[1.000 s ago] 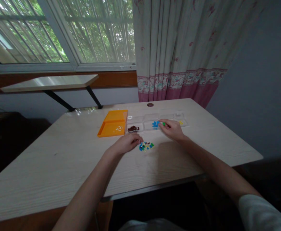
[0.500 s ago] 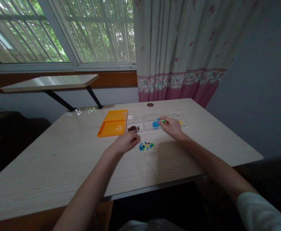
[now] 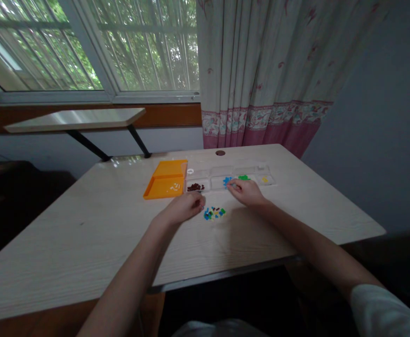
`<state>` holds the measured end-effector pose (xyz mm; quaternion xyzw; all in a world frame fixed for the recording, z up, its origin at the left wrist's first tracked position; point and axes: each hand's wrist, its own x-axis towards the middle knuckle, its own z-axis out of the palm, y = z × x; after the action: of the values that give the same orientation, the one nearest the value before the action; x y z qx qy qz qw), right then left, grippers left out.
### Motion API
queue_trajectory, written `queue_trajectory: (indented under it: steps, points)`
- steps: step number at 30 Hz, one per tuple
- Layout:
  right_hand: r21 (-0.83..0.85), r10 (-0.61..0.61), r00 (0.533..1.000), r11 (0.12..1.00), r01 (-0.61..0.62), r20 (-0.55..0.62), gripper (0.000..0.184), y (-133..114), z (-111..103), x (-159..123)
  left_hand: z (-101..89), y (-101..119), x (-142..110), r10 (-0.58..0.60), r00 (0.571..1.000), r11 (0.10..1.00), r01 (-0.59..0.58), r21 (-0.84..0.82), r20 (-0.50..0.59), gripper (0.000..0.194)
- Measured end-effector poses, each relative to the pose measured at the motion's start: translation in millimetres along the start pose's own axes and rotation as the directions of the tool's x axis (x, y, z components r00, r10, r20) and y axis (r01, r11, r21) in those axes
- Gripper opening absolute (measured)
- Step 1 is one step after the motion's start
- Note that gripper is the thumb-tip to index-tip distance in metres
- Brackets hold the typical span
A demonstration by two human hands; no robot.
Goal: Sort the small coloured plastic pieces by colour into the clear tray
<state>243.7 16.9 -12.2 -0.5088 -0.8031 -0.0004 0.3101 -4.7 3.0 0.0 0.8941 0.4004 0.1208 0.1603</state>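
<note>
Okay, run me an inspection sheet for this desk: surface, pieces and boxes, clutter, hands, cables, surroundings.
Surface: light wood-grain desk.
Job's things: loose multicoloured pieces on the desk; clear compartments holding brown pieces, blue pieces, green pieces and yellow pieces; open orange case with white pieces.
Clutter: white ring shape, too small to identify.
Hands: left hand curled beside the loose pile; right hand at the blue pieces; grips unclear.
Cables: nothing seen for certain.
Surroundings: barred window, floral curtain, raised shelf.
</note>
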Motion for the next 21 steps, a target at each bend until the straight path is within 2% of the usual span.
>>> queue_trajectory:
  steps: [3, 6, 10, 16, 21]
  points:
    - [0.013, -0.114, 0.992, 0.993, 0.114, 0.055, 0.02, -9, 7, -4, 2.2, 2, 2, -0.006, 0.998, 1.0, 0.005, -0.028, -0.055, 0.009]
    - [0.028, -0.226, 0.969, 0.974, 0.224, 0.103, 0.019, -18, 13, -9, 4.5, 9, 5, 0.011, 0.984, 0.992, -0.033, -0.124, -0.176, 0.01]
    - [0.033, -0.297, 0.951, 0.955, 0.295, 0.087, 0.019, -25, 18, -13, 7.7, 22, 8, -0.013, 0.956, 0.962, -0.067, -0.263, -0.292, 0.01]
    - [0.05, -0.392, 0.92, 0.918, 0.393, -0.017, 0.025, -27, 19, -15, 11.7, 22, 9, -0.016, 0.958, 0.935, -0.088, -0.344, -0.288, 0.012]
    - [0.034, -0.425, 0.905, 0.905, 0.425, -0.01, 0.025, -26, 19, -16, 11.8, 21, 8, -0.026, 0.962, 0.923, -0.081, -0.376, -0.271, 0.018]
